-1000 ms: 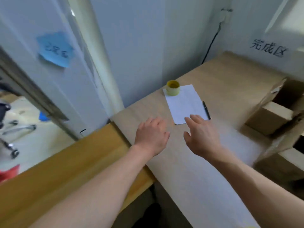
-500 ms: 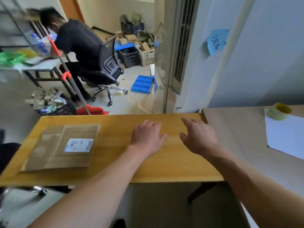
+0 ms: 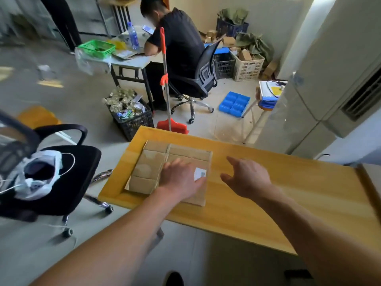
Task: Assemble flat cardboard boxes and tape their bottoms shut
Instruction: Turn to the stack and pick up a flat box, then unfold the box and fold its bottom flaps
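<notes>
Box (image 3: 152, 164), flattened, lies at the left end of the yellow table (image 3: 288, 193). Left hand (image 3: 181, 178) is spread over it with fingers relaxed; contact unclear. Right hand (image 3: 247, 178) hovers just beside, fingers extended, holding nothing.

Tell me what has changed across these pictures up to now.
The view swung left, from the pale desk to the yellow wooden table. The left hand reached over the flattened brown cardboard box and now lies on it with fingers spread, gripping nothing. The right hand followed, hovering open beside the box. Both hands stayed empty; the box lies flat as before.
</notes>
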Demonstrator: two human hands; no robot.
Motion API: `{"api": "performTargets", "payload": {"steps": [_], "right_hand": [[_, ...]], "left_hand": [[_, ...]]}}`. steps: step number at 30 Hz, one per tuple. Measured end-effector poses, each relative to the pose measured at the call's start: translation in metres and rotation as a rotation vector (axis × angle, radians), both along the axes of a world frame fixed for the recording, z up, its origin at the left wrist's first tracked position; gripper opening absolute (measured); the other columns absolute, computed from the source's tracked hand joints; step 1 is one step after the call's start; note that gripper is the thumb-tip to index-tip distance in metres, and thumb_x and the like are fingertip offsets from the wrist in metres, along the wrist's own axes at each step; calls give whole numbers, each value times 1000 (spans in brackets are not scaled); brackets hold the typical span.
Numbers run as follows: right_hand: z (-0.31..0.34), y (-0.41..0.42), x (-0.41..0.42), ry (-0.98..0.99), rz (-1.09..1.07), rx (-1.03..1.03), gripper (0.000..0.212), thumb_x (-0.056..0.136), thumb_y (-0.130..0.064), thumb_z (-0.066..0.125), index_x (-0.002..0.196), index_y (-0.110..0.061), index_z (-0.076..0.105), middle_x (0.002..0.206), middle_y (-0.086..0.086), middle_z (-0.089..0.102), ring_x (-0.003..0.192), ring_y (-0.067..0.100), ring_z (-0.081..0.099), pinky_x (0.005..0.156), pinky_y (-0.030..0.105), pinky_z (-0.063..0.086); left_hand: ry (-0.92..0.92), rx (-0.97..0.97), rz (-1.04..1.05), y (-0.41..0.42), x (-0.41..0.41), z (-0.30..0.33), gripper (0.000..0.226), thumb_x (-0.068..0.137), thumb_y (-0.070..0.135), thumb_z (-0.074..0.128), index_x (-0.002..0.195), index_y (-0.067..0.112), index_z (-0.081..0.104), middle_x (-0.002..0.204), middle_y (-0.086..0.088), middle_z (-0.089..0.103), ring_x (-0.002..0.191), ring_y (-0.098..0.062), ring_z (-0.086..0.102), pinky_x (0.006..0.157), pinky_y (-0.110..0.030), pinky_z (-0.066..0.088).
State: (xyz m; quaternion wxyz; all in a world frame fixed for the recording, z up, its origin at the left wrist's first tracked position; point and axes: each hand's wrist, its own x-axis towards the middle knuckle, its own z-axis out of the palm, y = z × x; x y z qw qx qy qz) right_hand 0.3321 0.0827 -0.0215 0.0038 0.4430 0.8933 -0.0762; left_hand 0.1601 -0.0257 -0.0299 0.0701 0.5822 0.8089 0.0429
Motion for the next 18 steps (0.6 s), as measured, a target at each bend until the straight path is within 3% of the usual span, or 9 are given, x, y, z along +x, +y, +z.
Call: {"api": "performTargets", "payload": {"steps": [4, 7, 9, 11, 14, 18], "right_hand": [[-14, -14, -61, -53, 29, -109, 49, 87, -58, 52, 126, -28, 50, 106, 2, 68, 95, 28, 64, 62, 32, 45], [-27, -20, -90, -91, 74, -160, 37, 88, -55, 54, 112, -27, 53, 94, -2, 66, 76, 21, 59, 54, 28, 41], [-41, -21, -105, -123, 87, -189, 38, 87, -56, 54, 114, -29, 52, 92, -3, 64, 71, 20, 53, 50, 27, 37], [-56, -22, -111, -163, 94, -214, 50, 86, -59, 55, 126, -30, 50, 101, 1, 65, 76, 23, 54, 52, 28, 41], [-83, -20, -118, -217, 110, -270, 68, 81, -66, 56, 134, -26, 43, 117, 4, 57, 90, 25, 56, 69, 37, 54], [-111, -16, -119, -262, 112, -340, 81, 69, -72, 58, 135, -29, 36, 126, 3, 40, 101, 27, 50, 75, 42, 54]], "left_hand": [[4, -65, 60, -24, -57, -13, 48, 84, 68, 47, 107, 28, 60, 108, 3, 65, 104, -21, 54, 87, -40, 43], [-12, -120, 97, -38, -86, -26, 51, 83, 72, 46, 103, 27, 60, 108, 3, 64, 105, -21, 53, 89, -41, 43], [-25, -153, 126, -45, -100, -37, 54, 81, 73, 45, 105, 27, 60, 110, 3, 64, 107, -20, 53, 90, -41, 43], [-38, -178, 135, -49, -107, -47, 57, 80, 74, 47, 110, 27, 60, 113, 4, 63, 109, -20, 52, 91, -42, 43], [-54, -231, 132, -48, -118, -60, 63, 79, 73, 50, 120, 26, 57, 121, 3, 60, 115, -21, 50, 96, -43, 42], [-77, -279, 132, -40, -125, -73, 67, 78, 72, 53, 125, 25, 54, 128, 3, 56, 119, -21, 47, 99, -43, 41]]}}
